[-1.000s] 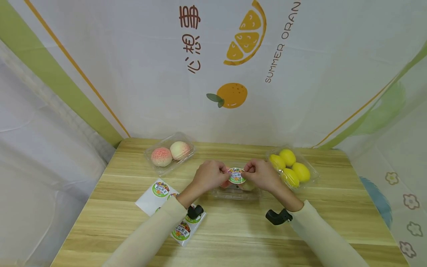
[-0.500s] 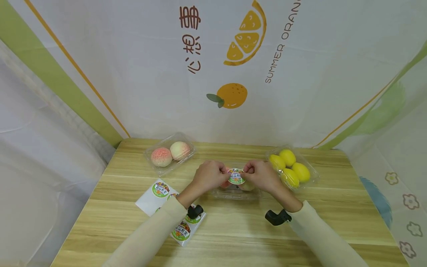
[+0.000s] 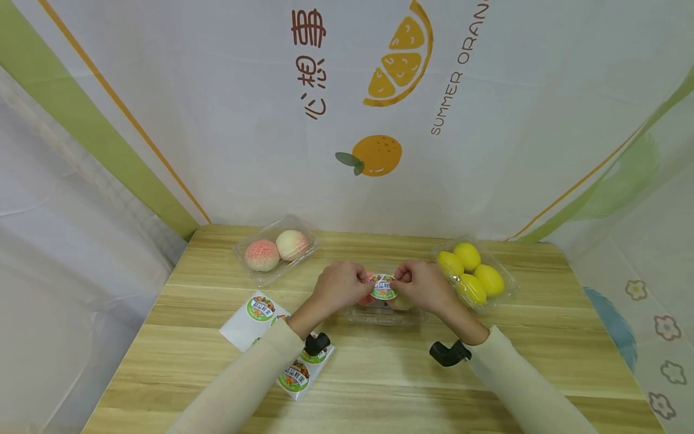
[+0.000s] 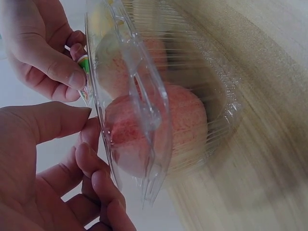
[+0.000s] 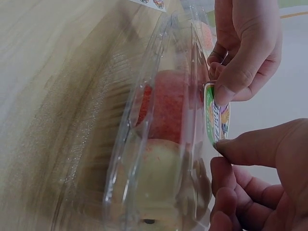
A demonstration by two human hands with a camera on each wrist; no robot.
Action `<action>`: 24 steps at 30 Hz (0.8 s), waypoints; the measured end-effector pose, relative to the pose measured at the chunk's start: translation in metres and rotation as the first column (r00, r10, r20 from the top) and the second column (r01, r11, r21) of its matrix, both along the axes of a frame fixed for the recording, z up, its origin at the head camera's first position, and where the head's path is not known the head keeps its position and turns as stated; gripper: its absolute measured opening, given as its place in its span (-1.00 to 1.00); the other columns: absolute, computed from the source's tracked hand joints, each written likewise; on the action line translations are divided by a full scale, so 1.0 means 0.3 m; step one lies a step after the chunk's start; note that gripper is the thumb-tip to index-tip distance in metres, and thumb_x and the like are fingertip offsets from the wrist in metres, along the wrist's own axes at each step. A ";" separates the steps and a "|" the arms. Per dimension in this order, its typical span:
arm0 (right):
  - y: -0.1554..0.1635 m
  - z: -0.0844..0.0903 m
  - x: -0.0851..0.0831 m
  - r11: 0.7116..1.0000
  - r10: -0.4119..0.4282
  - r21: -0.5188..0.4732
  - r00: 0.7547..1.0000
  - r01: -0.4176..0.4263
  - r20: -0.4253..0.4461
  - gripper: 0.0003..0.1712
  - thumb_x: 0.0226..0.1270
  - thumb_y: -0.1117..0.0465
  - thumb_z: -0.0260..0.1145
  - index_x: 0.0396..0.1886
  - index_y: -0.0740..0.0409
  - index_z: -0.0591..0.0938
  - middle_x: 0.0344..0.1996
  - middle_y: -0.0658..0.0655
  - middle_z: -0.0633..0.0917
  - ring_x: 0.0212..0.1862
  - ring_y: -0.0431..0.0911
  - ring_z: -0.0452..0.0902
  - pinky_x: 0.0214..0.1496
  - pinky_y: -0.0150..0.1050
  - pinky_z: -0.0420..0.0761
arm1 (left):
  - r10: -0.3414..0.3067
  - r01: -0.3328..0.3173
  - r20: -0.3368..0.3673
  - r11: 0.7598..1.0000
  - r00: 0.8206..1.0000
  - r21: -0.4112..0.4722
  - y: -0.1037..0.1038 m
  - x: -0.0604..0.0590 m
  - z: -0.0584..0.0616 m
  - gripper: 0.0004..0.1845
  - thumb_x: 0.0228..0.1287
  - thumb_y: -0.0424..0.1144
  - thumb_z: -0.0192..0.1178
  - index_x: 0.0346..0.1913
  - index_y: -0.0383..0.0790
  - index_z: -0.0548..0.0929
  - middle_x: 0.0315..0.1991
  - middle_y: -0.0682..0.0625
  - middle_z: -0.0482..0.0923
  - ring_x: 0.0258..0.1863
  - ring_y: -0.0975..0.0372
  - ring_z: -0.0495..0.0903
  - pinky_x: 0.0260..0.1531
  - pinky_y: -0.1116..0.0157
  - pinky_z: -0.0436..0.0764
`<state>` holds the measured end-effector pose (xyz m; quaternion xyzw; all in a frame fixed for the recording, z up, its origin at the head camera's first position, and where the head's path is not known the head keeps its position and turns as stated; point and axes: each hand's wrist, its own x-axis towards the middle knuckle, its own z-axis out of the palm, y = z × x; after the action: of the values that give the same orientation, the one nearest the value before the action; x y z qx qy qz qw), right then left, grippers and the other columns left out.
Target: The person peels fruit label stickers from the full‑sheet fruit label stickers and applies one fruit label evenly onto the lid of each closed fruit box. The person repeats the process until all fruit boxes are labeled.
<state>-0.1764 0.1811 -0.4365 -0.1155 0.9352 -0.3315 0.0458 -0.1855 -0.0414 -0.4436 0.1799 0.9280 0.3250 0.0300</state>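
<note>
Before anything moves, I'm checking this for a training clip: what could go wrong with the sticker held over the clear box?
The sticker is pinched at opposite edges by the left fingers and right fingers; an uneven pull might crease it. It sits close to the clear box, contact unclear, so one edge could catch and stick crooked. The left sleeve crosses over the label sheet and might drag it.

Round sticker [image 3: 383,287], edges partly hidden (under the thumbs [image 5: 255,143]).
</note>
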 end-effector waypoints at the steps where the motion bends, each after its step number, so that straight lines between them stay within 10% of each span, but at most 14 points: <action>1: -0.001 -0.001 0.000 1.000 -0.001 0.005 1.000 0.001 -0.004 -0.82 0.42 0.20 0.54 -0.29 0.19 0.72 -0.47 0.00 0.71 -0.47 -0.16 0.55 -0.46 -0.28 0.55 | 0.000 0.000 -0.002 1.000 1.000 -0.003 0.000 0.000 0.000 -0.75 0.35 -0.19 0.43 -0.53 -0.03 0.73 -0.61 0.21 0.56 -0.61 0.32 0.43 -0.66 0.37 0.31; 24: -0.014 -0.012 -0.001 0.999 0.004 0.042 0.998 -0.002 -0.055 -0.82 0.37 0.24 0.56 -0.33 0.19 0.70 -0.51 -0.02 0.67 -0.50 -0.16 0.53 -0.48 -0.28 0.54 | -0.007 0.003 -0.029 0.994 1.000 -0.111 0.012 -0.004 0.014 -0.63 0.33 -0.17 0.44 -0.64 0.00 0.58 -0.68 0.21 0.43 -0.59 0.29 0.38 -0.64 0.34 0.27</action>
<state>-0.1767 0.1769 -0.4402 -0.1251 0.9427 -0.3085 0.0230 -0.1866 -0.0378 -0.4394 0.1851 0.9444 0.2702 0.0272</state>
